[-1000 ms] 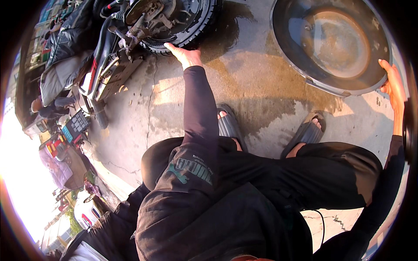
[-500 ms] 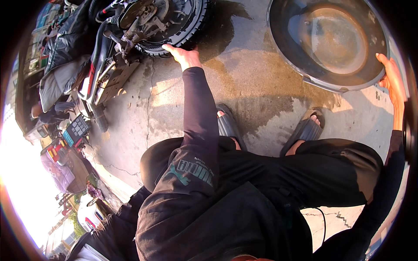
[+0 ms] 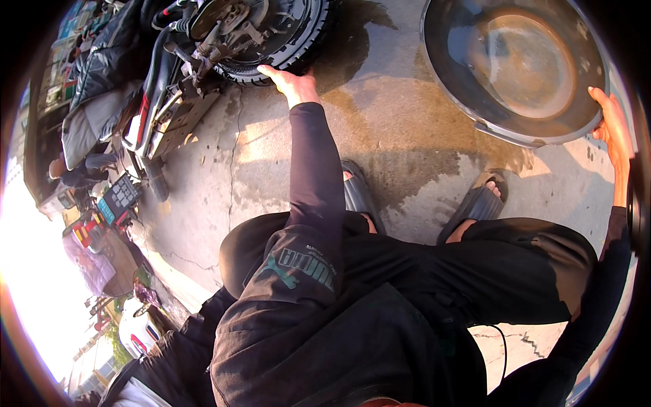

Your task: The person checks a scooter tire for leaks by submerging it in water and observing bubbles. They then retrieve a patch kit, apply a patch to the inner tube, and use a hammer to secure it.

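Note:
At the top, my left hand (image 3: 295, 85) grips the lower edge of a black tyre (image 3: 312, 30) on a scooter wheel, its thumb over the tread. The wheel's hub and brake parts (image 3: 230, 30) are exposed among rods and a black spring. At the right, my right hand (image 3: 612, 125) grips the rim of a wide dark round basin (image 3: 461, 95) with shallow, murky water in it, thumb on top and fingers curled round the edge.
Wet patches mark the cracked concrete floor (image 3: 190, 203) around my sandalled feet (image 3: 475, 210). The scooter body (image 3: 146, 115) with a padded cover (image 3: 88, 119) fills the upper left. Beyond are another person (image 3: 74, 173), parked scooters (image 3: 95, 251) and a white vehicle (image 3: 135, 329).
Both hands keep their grips. My left hand has shifted very slightly, and the basin's rim has moved a little with my right hand; little else differs.

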Demonstrator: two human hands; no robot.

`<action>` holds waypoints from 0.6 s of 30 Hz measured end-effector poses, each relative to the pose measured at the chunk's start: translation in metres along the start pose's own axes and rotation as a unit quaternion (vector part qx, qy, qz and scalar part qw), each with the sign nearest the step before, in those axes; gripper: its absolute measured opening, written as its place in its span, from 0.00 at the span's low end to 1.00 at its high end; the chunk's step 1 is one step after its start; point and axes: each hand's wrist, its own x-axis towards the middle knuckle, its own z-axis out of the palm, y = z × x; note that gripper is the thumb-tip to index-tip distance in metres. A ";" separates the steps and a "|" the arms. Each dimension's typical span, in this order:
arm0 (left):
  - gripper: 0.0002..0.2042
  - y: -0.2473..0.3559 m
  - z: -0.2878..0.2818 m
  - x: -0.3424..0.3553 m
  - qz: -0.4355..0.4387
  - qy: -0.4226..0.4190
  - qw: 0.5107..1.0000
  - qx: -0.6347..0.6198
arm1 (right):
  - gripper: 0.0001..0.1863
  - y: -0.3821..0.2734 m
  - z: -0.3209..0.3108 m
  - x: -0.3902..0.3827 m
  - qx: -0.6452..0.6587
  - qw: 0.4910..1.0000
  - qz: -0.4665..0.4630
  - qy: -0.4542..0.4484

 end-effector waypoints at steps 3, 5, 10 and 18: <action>0.41 -0.003 0.000 -0.005 0.009 0.004 1.000 -0.008 | 0.20 0.000 0.002 0.003 0.000 1.000 0.003 -0.003; 0.42 -0.010 0.002 -0.009 0.015 -0.006 1.000 -0.010 | 0.21 -0.002 0.002 0.003 -0.004 1.000 0.005 -0.001; 0.53 -0.039 0.019 -0.024 -0.027 0.015 0.999 -0.035 | 0.20 -0.005 0.006 0.003 -0.009 1.000 0.005 0.007; 0.55 -0.043 0.015 -0.023 -0.055 0.075 0.994 -0.066 | 0.21 -0.003 0.005 0.012 -0.014 0.999 0.011 -0.028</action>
